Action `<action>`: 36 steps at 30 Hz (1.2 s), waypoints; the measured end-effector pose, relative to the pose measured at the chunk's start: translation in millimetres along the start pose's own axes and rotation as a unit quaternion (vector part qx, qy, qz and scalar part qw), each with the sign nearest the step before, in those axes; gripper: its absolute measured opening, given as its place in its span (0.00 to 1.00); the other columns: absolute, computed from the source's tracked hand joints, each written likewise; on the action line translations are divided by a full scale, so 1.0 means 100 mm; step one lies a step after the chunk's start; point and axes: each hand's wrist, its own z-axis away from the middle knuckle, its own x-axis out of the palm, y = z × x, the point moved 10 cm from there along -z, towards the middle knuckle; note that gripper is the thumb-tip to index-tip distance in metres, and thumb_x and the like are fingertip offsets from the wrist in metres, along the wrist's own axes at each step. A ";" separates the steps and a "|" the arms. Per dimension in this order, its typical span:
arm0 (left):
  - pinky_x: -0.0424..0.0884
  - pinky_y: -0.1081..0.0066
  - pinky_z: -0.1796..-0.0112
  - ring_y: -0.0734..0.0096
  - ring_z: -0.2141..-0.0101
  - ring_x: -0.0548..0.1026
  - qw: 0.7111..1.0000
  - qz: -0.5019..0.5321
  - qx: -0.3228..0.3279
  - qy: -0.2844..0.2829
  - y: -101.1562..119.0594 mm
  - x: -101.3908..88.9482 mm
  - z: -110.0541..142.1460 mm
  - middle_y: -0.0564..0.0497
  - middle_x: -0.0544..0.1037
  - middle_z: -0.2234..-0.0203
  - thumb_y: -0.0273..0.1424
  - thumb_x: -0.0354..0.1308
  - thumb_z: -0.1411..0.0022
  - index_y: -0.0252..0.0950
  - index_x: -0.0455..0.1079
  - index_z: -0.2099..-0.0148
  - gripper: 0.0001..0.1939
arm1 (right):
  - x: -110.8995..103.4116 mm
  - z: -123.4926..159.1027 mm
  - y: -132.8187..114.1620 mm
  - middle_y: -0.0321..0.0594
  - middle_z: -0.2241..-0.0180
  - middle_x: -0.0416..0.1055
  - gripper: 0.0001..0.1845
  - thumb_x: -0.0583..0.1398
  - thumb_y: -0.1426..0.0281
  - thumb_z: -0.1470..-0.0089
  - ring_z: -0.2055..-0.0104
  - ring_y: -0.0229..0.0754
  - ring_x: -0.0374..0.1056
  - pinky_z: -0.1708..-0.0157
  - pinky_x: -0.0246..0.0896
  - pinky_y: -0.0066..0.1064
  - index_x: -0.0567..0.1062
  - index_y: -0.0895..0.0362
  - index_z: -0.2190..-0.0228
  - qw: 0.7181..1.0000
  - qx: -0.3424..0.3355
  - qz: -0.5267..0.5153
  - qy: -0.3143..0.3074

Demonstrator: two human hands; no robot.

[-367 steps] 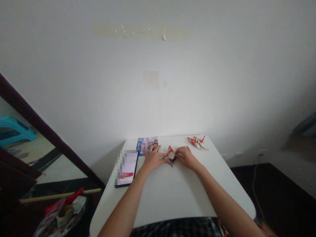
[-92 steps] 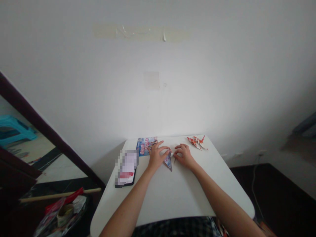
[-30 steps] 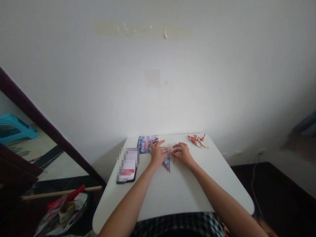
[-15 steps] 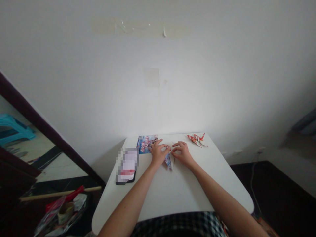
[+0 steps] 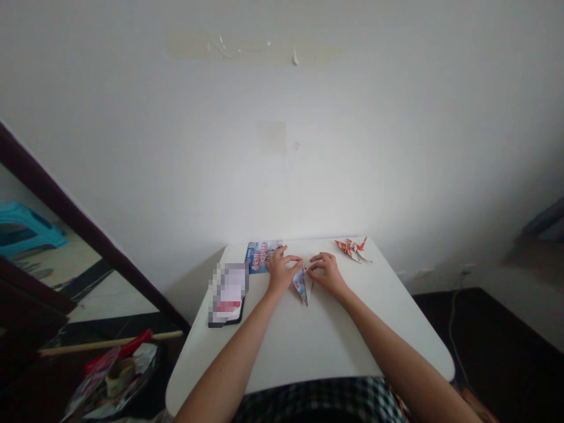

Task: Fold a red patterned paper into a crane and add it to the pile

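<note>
A small folded paper, printed in blue and pink with a white part on its right, points toward me at the middle of the white table. My left hand pinches its far left edge between thumb and index finger. On the other side, my right hand has thumb and fingertips closed at the paper's far right edge. The fingertips partly cover the top of the paper. Under and beyond my left hand lies a blue printed sheet with red lettering.
Red and white folded paper pieces rest at the table's back right. A phone, its screen blurred, lies at the left. Beyond the table stands a wall; on the floor at lower left is a bag of litter.
Both hands stay at the folded paper with only small finger movements. The paper's left printed part looks slightly wider. The whole view has shifted a little.
</note>
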 end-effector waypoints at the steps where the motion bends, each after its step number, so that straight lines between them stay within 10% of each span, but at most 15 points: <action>1: 0.53 0.42 0.34 0.51 0.38 0.68 1.000 0.003 0.003 -0.001 0.00 0.00 0.00 0.48 0.74 0.39 0.34 0.69 0.41 0.46 0.84 0.64 0.03 | 0.00 0.00 -0.01 0.43 0.55 0.78 0.02 0.69 0.69 0.48 0.41 0.55 0.61 0.38 0.56 0.52 0.83 0.50 0.72 1.000 -0.001 -0.001 0.000; 36: 0.57 0.50 0.36 0.56 0.37 0.68 0.999 0.018 0.011 0.036 -0.01 -0.05 0.00 0.49 0.71 0.37 0.33 0.65 0.37 0.46 0.81 0.62 0.04 | 0.07 0.01 -0.11 0.43 0.54 0.77 0.04 0.67 0.73 0.48 0.44 0.54 0.63 0.41 0.59 0.50 0.82 0.51 0.71 0.997 -0.043 0.052 -0.033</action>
